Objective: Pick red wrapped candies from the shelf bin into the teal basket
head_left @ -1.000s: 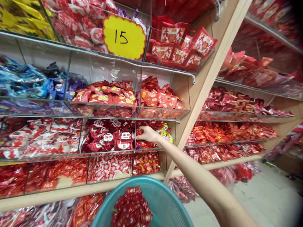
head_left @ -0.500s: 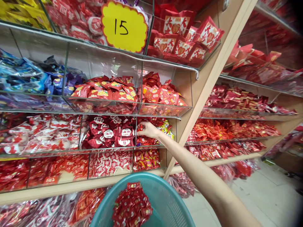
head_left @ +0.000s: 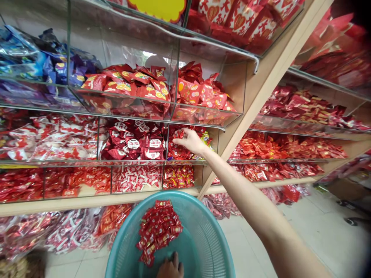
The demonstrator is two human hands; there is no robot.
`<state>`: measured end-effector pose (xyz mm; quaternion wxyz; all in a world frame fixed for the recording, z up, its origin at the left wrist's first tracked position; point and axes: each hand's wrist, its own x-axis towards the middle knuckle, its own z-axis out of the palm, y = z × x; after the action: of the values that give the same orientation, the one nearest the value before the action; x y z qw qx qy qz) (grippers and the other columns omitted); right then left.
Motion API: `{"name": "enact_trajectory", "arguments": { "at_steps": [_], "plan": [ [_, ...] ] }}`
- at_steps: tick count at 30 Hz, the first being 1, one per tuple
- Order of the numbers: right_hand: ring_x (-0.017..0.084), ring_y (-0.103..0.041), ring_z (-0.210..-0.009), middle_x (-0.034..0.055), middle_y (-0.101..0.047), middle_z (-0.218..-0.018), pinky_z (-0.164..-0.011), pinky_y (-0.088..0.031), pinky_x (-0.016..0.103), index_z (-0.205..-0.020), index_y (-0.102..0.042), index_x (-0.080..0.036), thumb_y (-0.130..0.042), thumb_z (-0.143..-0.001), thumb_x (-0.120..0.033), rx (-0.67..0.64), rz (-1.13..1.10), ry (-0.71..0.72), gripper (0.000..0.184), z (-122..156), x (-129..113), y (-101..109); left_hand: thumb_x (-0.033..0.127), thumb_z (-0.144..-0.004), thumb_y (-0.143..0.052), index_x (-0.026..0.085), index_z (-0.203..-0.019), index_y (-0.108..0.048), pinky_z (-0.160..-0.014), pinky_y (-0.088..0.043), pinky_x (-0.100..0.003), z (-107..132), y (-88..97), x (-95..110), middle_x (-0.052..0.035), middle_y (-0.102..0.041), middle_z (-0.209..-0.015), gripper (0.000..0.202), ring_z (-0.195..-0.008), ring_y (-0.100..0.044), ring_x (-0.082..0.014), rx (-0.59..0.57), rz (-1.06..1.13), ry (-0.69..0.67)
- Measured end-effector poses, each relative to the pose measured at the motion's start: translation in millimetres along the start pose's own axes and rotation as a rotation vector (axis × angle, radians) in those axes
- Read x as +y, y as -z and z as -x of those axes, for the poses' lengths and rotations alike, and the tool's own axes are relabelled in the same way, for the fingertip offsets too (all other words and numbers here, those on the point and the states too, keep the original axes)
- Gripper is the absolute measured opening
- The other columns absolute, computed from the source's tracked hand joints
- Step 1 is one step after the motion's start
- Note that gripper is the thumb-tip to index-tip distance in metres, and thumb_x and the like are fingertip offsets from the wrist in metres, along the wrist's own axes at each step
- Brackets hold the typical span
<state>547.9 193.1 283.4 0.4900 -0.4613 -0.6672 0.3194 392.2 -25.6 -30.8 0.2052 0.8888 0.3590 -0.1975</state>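
Red candies [head_left: 177,152] partly behind right hand [head_left: 189,141]

Right hand [head_left: 189,141] is at some red candies [head_left: 175,151] beside the maroon packets [head_left: 133,143]; near teal basket [head_left: 216,235] has red sweets [head_left: 159,227] plus another hand [head_left: 170,269].

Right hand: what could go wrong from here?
1. Mixed grab: red sweets and yellow sweets sit close together by the right hand, so it might catch both.
2. Knock: the shelf edge runs above the hand; lifting could bump it.
3. Drop: floor shows beside the basket, so anything dropped wide may land there.
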Motion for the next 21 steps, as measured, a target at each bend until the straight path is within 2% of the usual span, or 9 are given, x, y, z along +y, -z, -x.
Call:
{"name": "enact_trajectory", "arguments": {
  "at_steps": [2, 4, 7, 9, 11, 13, 17, 19, 21],
  "plan": [
    [0.012, -0.058, -0.076, 0.0012, -0.062, -0.085, -0.075, -0.048, 0.03, -0.09, -0.056, -0.014, -0.073, -0.063, -0.031, 0.039, -0.009, 0.05, 0.036, 16.0, -7.1, 8.6, 0.012, -0.083, -0.04, 0.017, -0.129, -0.053, -0.078, -0.054, -0.051, -0.1, 1.9, 2.0, -0.0225, -0.041, -0.139, 0.048, -0.102, -0.061, -0.038, -0.018, 0.01, -0.001],
    [0.012, -0.058, -0.079, 0.0013, -0.062, -0.089, -0.079, -0.047, 0.031, -0.093, -0.056, -0.015, -0.073, -0.066, -0.032, 0.073, 0.011, 0.08, 0.037, 40.5, -17.5, 16.9, 0.011, -0.082, -0.04, 0.018, -0.129, -0.052, -0.079, -0.053, -0.054, 1.6, 3.3, 3.3, -0.0214, -0.04, -0.14, 0.049, -0.104, -0.059, -0.0398, -0.025, 0.022, 0.002],
    [0.012, -0.057, -0.078, 0.0003, -0.06, -0.089, -0.078, -0.047, 0.03, -0.099, -0.056, -0.018, -0.071, -0.07, -0.033, 0.063, 0.051, 0.069, 0.035, 88.1, -28.4, 22.1, 0.011, -0.082, -0.042, 0.018, -0.13, -0.052, -0.08, -0.052, -0.056, 4.1, 3.6, 4.2, -0.0209, -0.04, -0.14, 0.049, -0.109, -0.056, -0.0422, -0.021, 0.037, 0.01],
    [0.012, -0.056, -0.076, -0.0002, -0.06, -0.087, -0.074, -0.047, 0.028, -0.1, -0.056, -0.019, -0.069, -0.073, -0.033, -0.004, 0.042, -0.009, 0.033, 120.6, -20.3, 16.8, 0.01, -0.082, -0.042, 0.019, -0.131, -0.049, -0.082, -0.051, -0.058, 5.0, 2.7, 4.4, -0.022, -0.039, -0.14, 0.05, -0.113, -0.053, -0.0427, -0.022, 0.041, 0.005],
    [0.012, -0.056, -0.072, -0.0015, -0.06, -0.081, -0.068, -0.046, 0.027, -0.097, -0.056, -0.019, -0.067, -0.074, -0.031, -0.101, 0.026, -0.134, 0.029, 149.3, 7.0, 4.1, 0.01, -0.082, -0.042, 0.018, -0.132, -0.047, -0.082, -0.05, -0.058, 5.1, 0.9, 4.6, -0.0232, -0.037, -0.141, 0.051, -0.115, -0.051, -0.0432, -0.028, 0.045, 0.006],
    [0.011, -0.054, -0.065, -0.0034, -0.058, -0.072, -0.061, -0.044, 0.024, -0.084, -0.056, -0.017, -0.067, -0.071, -0.026, -0.23, 0.04, -0.284, 0.019, 172.6, 50.5, -13.4, 0.009, -0.082, -0.041, 0.017, -0.132, -0.046, -0.083, -0.05, -0.057, 4.4, -1.5, 4.7, -0.0248, -0.037, -0.14, 0.051, -0.114, -0.052, -0.0427, -0.021, 0.034, 0.004],
    [0.011, -0.05, -0.058, -0.0056, -0.054, -0.059, -0.054, -0.036, 0.022, -0.068, -0.054, -0.016, -0.067, -0.062, -0.013, -0.262, 0.354, -0.53, 0.015, 205.6, 142.2, -47.7, 0.01, -0.082, -0.042, 0.016, -0.132, -0.047, -0.082, -0.052, -0.052, 2.6, -3.5, 5.5, -0.0256, -0.04, -0.139, 0.051, -0.113, -0.054, -0.0403, -0.014, 0.003, -0.013],
    [0.013, -0.052, -0.063, -0.0032, -0.059, -0.064, -0.056, -0.035, 0.022, -0.071, -0.057, -0.016, -0.067, -0.061, -0.013, -0.288, 0.552, -0.564, 0.014, 216.4, 170.2, -59.5, 0.011, -0.082, -0.042, 0.018, -0.133, -0.045, -0.085, -0.051, -0.052, 2.9, -0.8, 6.8, -0.0221, -0.038, -0.141, 0.051, -0.117, -0.051, -0.0396, -0.054, 0.01, 0.028],
    [0.015, -0.056, -0.07, 0.0011, -0.063, -0.074, -0.059, -0.036, 0.023, -0.08, -0.06, -0.015, -0.065, -0.065, -0.014, -0.32, 0.718, -0.572, 0.016, 223.6, 183.5, -67.2, 0.01, -0.083, -0.039, 0.019, -0.135, -0.043, -0.089, -0.049, -0.053, 4.8, 4.1, 8.5, -0.0186, -0.034, -0.145, 0.053, -0.121, -0.047, -0.0397, -0.1, 0.027, 0.063]
  ]
}}
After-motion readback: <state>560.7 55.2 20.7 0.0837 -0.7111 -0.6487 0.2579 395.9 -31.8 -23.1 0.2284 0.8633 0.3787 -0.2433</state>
